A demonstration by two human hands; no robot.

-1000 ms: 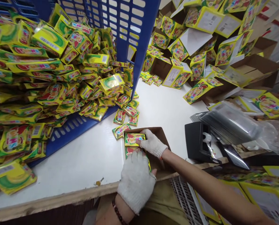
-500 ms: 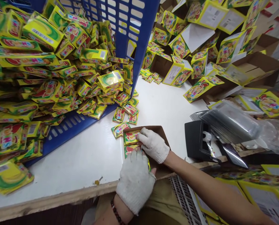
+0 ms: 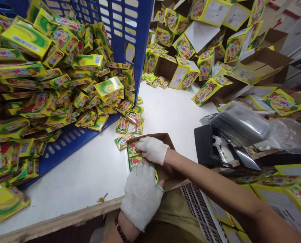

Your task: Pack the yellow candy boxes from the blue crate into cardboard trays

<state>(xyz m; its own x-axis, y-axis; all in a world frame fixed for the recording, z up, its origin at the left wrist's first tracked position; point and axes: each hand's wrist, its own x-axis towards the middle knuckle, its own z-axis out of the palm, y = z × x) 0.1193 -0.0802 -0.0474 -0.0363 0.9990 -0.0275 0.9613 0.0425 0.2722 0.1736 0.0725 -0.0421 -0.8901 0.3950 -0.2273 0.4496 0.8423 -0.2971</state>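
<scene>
An open brown-sided carton (image 3: 167, 138) sits at the table's front edge, with small yellow-and-green packets (image 3: 134, 162) lined up along its left side. My left hand (image 3: 141, 192), in a white knit glove, lies over the nearer packets with its fingers stretched out; its bare thumb tip points right. Farther back in the carton, my right hand (image 3: 153, 149), also gloved, has its fingers bent down onto the end packet (image 3: 132, 149). The fingertips are partly hidden there. Just outside the carton's far left corner lie several loose packets (image 3: 124, 140).
At left, a blue slotted crate (image 3: 142, 40) on its side spills a big heap of packets (image 3: 61, 84). Printed display cartons (image 3: 188, 76) are piled at the back right. A black tape dispenser (image 3: 203, 146) and clear plastic sleeves (image 3: 244, 121) lie to the right.
The view has shifted slightly, so the scene sits a little farther left. My right hand has bent its fingers more over the end packet; my left hand stays over the nearer packets.
</scene>
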